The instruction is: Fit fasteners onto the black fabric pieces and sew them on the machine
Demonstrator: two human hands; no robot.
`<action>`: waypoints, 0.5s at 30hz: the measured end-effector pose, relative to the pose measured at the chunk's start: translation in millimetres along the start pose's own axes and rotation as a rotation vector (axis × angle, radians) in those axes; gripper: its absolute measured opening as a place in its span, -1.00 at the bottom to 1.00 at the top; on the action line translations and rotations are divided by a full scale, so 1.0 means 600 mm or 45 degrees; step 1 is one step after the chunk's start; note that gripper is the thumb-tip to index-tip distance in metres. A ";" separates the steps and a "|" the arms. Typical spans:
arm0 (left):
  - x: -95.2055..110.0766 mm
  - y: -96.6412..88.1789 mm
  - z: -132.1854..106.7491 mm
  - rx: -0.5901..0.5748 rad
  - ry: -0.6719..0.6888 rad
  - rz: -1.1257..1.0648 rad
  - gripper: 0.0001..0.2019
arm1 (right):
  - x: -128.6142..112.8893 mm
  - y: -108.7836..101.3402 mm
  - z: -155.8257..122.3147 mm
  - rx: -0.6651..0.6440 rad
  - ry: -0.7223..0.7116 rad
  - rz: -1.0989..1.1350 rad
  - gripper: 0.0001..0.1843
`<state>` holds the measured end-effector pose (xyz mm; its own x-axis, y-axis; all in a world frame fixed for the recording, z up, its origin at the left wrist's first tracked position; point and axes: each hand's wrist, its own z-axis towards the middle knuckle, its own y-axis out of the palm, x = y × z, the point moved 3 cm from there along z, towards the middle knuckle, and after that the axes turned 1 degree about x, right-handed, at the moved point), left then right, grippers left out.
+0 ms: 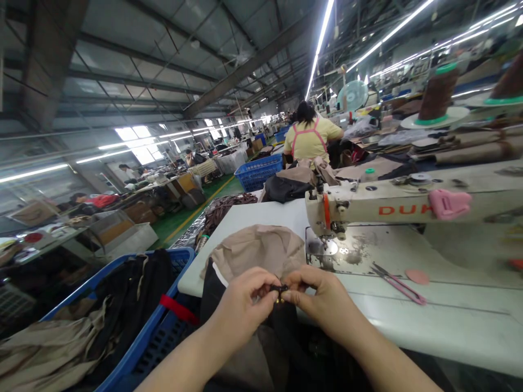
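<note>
My left hand [250, 298] and my right hand [317, 289] meet over the table's front edge, fingers pinched. Between their fingertips is a short black strip [279, 288] with small gold-coloured metal pieces on it; its exact kind is too small to make out. Under and behind both hands lies a beige and black fabric piece [255, 246], partly on the white sewing table [245, 215] and partly hanging down in front. The sewing machine [359, 204] stands to the right of the fabric, and its needle area is apart from my hands.
Pink-handled scissors [402, 286] and a pink disc [417, 276] lie on the table at right. A blue basket [151, 326] of black and beige fabric stands at left. Ahead sit another blue basket [259, 170] and a co-worker [308, 139], back turned. Thread cones [439, 98] stand upper right.
</note>
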<state>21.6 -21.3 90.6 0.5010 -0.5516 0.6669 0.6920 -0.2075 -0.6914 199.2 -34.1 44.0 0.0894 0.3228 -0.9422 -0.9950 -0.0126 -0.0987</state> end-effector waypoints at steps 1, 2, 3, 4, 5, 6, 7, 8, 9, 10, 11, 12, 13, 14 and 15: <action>0.001 -0.001 0.000 -0.003 0.006 -0.004 -0.85 | -0.001 0.000 -0.001 0.000 0.001 0.002 -0.91; 0.001 -0.001 -0.001 -0.006 0.009 -0.009 -0.85 | -0.001 0.001 -0.001 -0.001 -0.002 0.001 -0.90; 0.001 -0.002 -0.001 -0.011 0.007 -0.014 -0.86 | -0.002 0.001 -0.002 -0.002 -0.006 -0.001 -0.89; 0.001 -0.002 -0.001 -0.018 0.002 -0.015 -0.86 | -0.002 0.002 -0.003 -0.001 -0.009 0.000 -0.88; 0.001 -0.002 -0.002 -0.024 -0.009 -0.012 -0.87 | -0.002 0.003 -0.004 0.004 -0.011 0.000 -0.87; 0.001 -0.002 -0.002 -0.031 -0.027 -0.009 -0.86 | -0.003 0.004 -0.005 0.016 -0.018 -0.005 -0.86; 0.000 -0.002 -0.003 -0.039 -0.048 -0.007 -0.86 | -0.003 0.005 -0.006 0.036 -0.032 -0.014 -0.86; -0.001 -0.002 -0.003 -0.045 -0.068 -0.008 -0.85 | -0.004 0.006 -0.007 0.058 -0.055 -0.026 -0.85; -0.002 -0.001 -0.004 -0.049 -0.087 -0.012 -0.84 | -0.005 0.007 -0.007 0.082 -0.082 -0.041 -0.85; -0.003 0.000 -0.004 -0.049 -0.106 -0.019 -0.84 | -0.006 0.008 -0.008 0.099 -0.112 -0.060 -0.84; -0.004 0.001 -0.005 -0.048 -0.123 -0.033 -0.83 | -0.007 0.009 -0.009 0.113 -0.135 -0.079 -0.83; -0.006 0.002 -0.005 -0.046 -0.141 -0.053 -0.82 | -0.007 0.010 -0.009 0.118 -0.149 -0.092 -0.83; -0.007 0.003 -0.006 -0.043 -0.162 -0.078 -0.82 | -0.007 0.012 -0.009 0.119 -0.153 -0.099 -0.82; -0.008 0.004 -0.006 -0.040 -0.183 -0.107 -0.82 | -0.007 0.013 -0.009 0.116 -0.153 -0.103 -0.82; -0.009 0.004 -0.007 -0.043 -0.203 -0.135 -0.82 | -0.008 0.013 -0.009 0.115 -0.152 -0.105 -0.82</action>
<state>18.4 -22.1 83.9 0.5038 -0.3910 0.7703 0.7288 -0.2863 -0.6220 191.2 -40.9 45.8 0.1705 0.4297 -0.8867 -0.9849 0.1023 -0.1398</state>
